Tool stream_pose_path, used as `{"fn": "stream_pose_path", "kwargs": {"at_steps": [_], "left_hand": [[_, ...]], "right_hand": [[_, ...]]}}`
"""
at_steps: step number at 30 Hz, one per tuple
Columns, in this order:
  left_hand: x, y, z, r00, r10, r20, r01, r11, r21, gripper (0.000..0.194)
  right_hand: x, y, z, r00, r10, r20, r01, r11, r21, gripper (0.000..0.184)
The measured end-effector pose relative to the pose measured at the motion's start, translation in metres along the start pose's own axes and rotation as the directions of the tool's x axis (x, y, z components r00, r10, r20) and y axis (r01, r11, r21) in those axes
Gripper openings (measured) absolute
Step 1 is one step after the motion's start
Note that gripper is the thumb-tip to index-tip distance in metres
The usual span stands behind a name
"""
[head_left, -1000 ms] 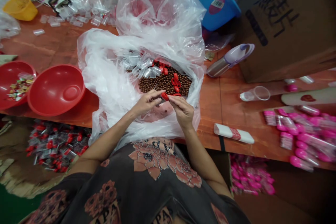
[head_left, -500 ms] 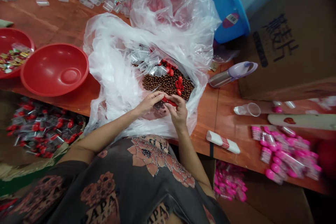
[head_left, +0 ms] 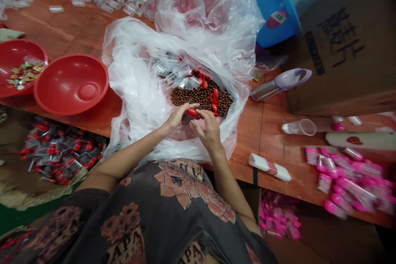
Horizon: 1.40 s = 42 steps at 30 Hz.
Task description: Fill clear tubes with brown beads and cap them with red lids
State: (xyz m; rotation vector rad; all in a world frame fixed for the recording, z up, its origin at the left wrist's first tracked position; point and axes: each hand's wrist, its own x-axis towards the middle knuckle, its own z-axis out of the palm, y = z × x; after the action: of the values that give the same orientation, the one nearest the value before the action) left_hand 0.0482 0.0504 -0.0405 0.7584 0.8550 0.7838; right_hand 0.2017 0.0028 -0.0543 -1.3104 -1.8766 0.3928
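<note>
The red cap (head_left: 192, 112) sits clamped between the left hand (head_left: 177, 119) and right hand (head_left: 208, 130), fingertips together on it. Something clear under it: hard to make out. At 12 o'clock, a plastic bag (head_left: 136, 86) holds brown beads (head_left: 201, 98), loose red caps (head_left: 214, 99), clear vials (head_left: 176, 72). Empty-looking red bowl (head_left: 71, 84) at 9 o'clock.

Two hands (head_left: 192, 123) meet on one red cap (head_left: 192, 112). The bench (head_left: 250, 144) carries two red bowls (head_left: 71, 84), one clear plastic cup (head_left: 299, 127) and one lilac-lidded flask (head_left: 280, 84); beyond its far edge stand one blue basin (head_left: 275, 8) and one cardboard carton (head_left: 340, 41).
</note>
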Motion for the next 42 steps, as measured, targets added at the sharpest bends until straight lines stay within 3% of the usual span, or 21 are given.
{"fn": "stream_pose_path", "kwargs": {"at_steps": [3, 6, 12, 16, 22, 29, 33, 36, 39, 40, 42], "left_hand": [[-0.001, 0.000, 0.003, 0.999, -0.046, -0.012, 0.046, 0.999, -0.011, 0.051], [0.000, -0.005, 0.004, 0.997, -0.061, -0.037, 0.061, 0.998, -0.005, 0.048], [0.000, -0.004, 0.001, 0.996, -0.064, -0.060, 0.064, 0.998, -0.009, 0.049], [-0.003, 0.003, 0.000, 0.992, -0.130, -0.009, 0.129, 0.991, -0.045, 0.048], [-0.010, 0.000, 0.003, 0.982, -0.104, -0.155, 0.093, 0.993, -0.076, 0.037], [-0.018, 0.008, 0.003, 0.982, -0.091, -0.168, 0.073, 0.991, -0.114, 0.043], [-0.023, 0.010, 0.003, 0.981, -0.102, -0.165, 0.092, 0.994, -0.065, 0.047], [-0.033, 0.021, -0.005, 0.986, -0.007, -0.165, 0.017, 0.998, 0.059, 0.048], [-0.058, 0.050, -0.031, 0.954, 0.221, -0.202, -0.159, 0.945, 0.284, 0.045], [-0.070, 0.061, -0.045, 0.915, 0.317, -0.251, -0.212, 0.904, 0.371, 0.043], [-0.096, 0.080, -0.078, 0.788, 0.489, -0.374, -0.242, 0.804, 0.543, 0.041]], "right_hand": [[-0.003, 0.002, 0.007, 0.995, -0.095, 0.037, 0.098, 0.992, -0.086, 0.063], [0.000, 0.003, 0.009, 0.984, -0.165, 0.061, 0.172, 0.976, -0.135, 0.070], [0.015, 0.001, 0.007, 0.974, -0.129, 0.184, 0.168, 0.963, -0.213, 0.068], [0.019, 0.000, 0.011, 0.976, -0.135, 0.172, 0.167, 0.968, -0.186, 0.066], [0.025, -0.013, 0.012, 0.965, -0.102, 0.242, 0.151, 0.969, -0.195, 0.067], [0.036, -0.021, 0.009, 0.924, -0.154, 0.349, 0.255, 0.931, -0.263, 0.052], [0.035, -0.026, 0.012, 0.917, -0.148, 0.369, 0.265, 0.920, -0.289, 0.058], [0.030, -0.033, 0.016, 0.931, -0.133, 0.339, 0.234, 0.932, -0.276, 0.072], [0.022, -0.034, 0.020, 0.926, -0.157, 0.344, 0.231, 0.954, -0.188, 0.086], [0.020, -0.031, 0.021, 0.919, -0.166, 0.358, 0.234, 0.960, -0.155, 0.085], [0.016, -0.021, 0.022, 0.903, -0.171, 0.395, 0.232, 0.966, -0.113, 0.071]]}}
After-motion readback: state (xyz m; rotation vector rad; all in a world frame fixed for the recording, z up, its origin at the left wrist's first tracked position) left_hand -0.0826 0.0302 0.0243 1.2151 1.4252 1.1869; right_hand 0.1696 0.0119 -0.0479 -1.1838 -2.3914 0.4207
